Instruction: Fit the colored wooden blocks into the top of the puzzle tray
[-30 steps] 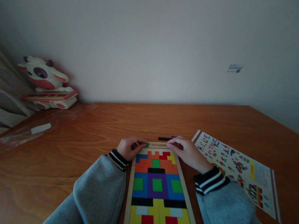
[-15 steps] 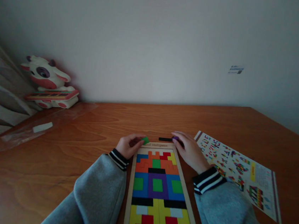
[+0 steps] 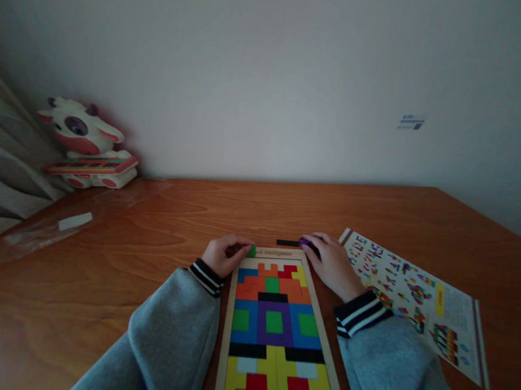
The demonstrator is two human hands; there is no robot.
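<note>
A wooden puzzle board (image 3: 225,340) holds flat blocks in red, yellow, blue, orange, green, purple and black. At its top left corner my left hand (image 3: 226,254) pinches a green block (image 3: 251,251) between thumb and fingertips. My right hand (image 3: 331,263) is closed on a purple block (image 3: 304,242), just beyond the board's top right corner. A black bar-shaped block (image 3: 287,243) lies on the table behind the board, its right end close to the purple block.
A printed sheet of colored figures (image 3: 455,315) lies right of my right arm. A cow toy with a keyboard (image 3: 91,165) sits at the back left, near a curtain (image 3: 2,174). A small white strip (image 3: 75,221) lies on the left of the table.
The green block has turned in my left fingertips and shows a narrower face. My right fingers have shifted slightly around the purple block.
</note>
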